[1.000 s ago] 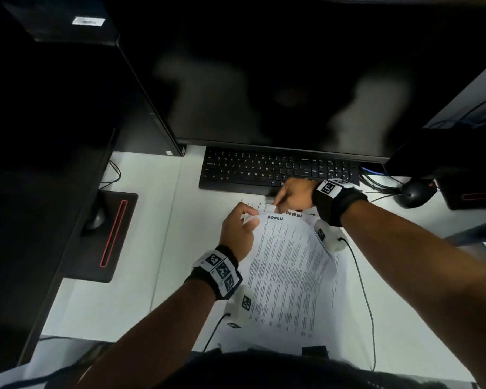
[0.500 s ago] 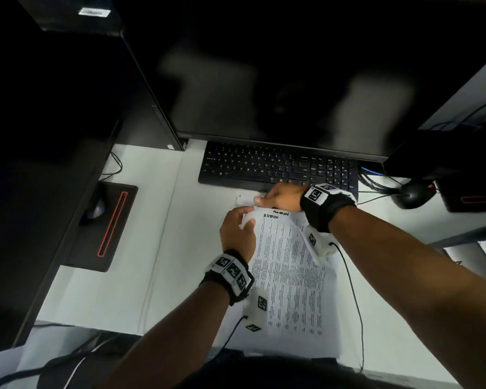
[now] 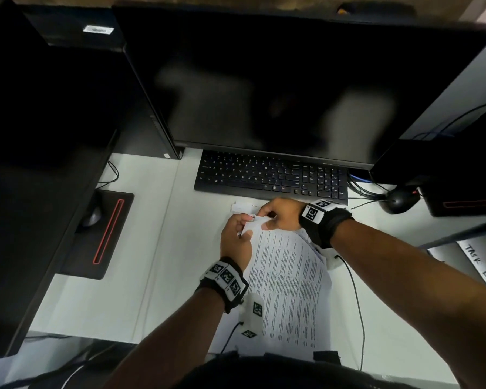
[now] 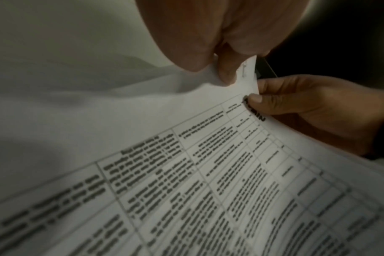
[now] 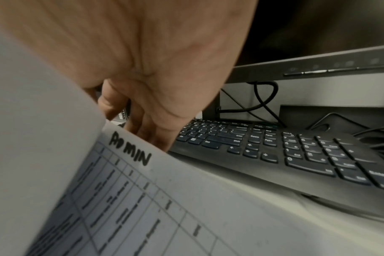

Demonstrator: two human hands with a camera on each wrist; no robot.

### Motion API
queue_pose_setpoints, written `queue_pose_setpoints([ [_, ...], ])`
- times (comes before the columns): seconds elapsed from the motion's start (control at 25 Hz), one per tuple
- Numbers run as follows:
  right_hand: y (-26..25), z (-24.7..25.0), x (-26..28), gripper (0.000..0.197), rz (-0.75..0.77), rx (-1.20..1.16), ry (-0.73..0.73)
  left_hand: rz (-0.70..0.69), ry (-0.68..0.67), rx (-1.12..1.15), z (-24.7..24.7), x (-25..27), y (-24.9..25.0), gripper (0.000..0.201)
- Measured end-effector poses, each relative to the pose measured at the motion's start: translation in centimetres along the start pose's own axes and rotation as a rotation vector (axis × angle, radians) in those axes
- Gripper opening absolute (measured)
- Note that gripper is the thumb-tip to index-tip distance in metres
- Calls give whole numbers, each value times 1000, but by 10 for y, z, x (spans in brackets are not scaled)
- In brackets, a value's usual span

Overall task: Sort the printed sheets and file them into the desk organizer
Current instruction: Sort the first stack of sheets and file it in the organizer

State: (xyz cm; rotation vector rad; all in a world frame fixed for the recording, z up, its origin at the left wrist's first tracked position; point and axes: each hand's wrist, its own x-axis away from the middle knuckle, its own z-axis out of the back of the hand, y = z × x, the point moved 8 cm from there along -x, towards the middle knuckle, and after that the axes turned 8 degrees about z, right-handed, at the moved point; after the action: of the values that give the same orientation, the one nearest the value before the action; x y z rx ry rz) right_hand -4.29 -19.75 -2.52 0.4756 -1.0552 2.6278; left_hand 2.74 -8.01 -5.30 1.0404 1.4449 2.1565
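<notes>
A stack of printed sheets lies on a white desk, its far edge just short of a black keyboard. The top sheet, a ruled table of text hand-lettered "ADMIN" along its far margin, is lifted at its far left corner. The left hand pinches that corner between thumb and curled fingers, a staple showing in the paper right beside the fingertips. The right hand meets it from the opposite side, thumb pressed on the sheet's face at the start of the lettering, fingers curled behind the same corner; the two hands are almost touching. Beyond the fingers, the keyboard sits under a dark monitor. Well off to the left of the hands lies a black mouse pad; to the right, a black mouse.
</notes>
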Motion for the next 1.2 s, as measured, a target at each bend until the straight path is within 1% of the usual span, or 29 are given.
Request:
queue_pose_setpoints([
  [0.08,2,-1,-3,23,-9,44,-12,6,-14,-33,-3,-2,-6,46],
  [0.12,2,-2,-4,22,-22,62,-18,15,-15,-37,-5,-1,-5,43],
  [0.2,5,-3,-6,22,-47,78,-9,38,20,63,-3,0,3,29],
  [0.28,5,-5,-6,23,-54,81,31,23,133,164,15,-13,14,19],
  [0.36,7,-8,-3,23,-50,92,56,36,228,129,37,-44,14,19],
  [0.4,7,-9,-1,22,-33,95,70,78,211,46,44,-63,11,22],
  [0.44,6,-10,1,21,-12,90,84,121,142,-91,46,-79,9,26],
  [0.48,6,-10,4,19,9,81,101,136,41,-271,41,-90,7,29],
  [0.56,3,-10,11,16,51,62,129,74,-130,-586,27,-99,5,33],
  [0.6,0,-9,14,15,68,53,140,19,-175,-669,21,-98,4,32],
  [0.72,-10,-8,22,17,123,38,183,-111,-204,-737,12,-94,1,33],
  [0.84,-17,-10,27,23,137,36,188,-188,-239,-809,12,-94,3,41],
  [0.96,-22,-15,34,28,149,4,202,-197,-281,-924,8,-94,4,48],
  [1.04,-26,-15,39,29,181,-6,225,-221,-290,-962,5,-92,10,47],
  [1.08,-29,-16,41,30,203,3,230,-244,-296,-970,2,-91,14,48],
  [1.2,-37,-17,45,32,253,36,241,-273,-356,-953,-4,-89,17,61],
])
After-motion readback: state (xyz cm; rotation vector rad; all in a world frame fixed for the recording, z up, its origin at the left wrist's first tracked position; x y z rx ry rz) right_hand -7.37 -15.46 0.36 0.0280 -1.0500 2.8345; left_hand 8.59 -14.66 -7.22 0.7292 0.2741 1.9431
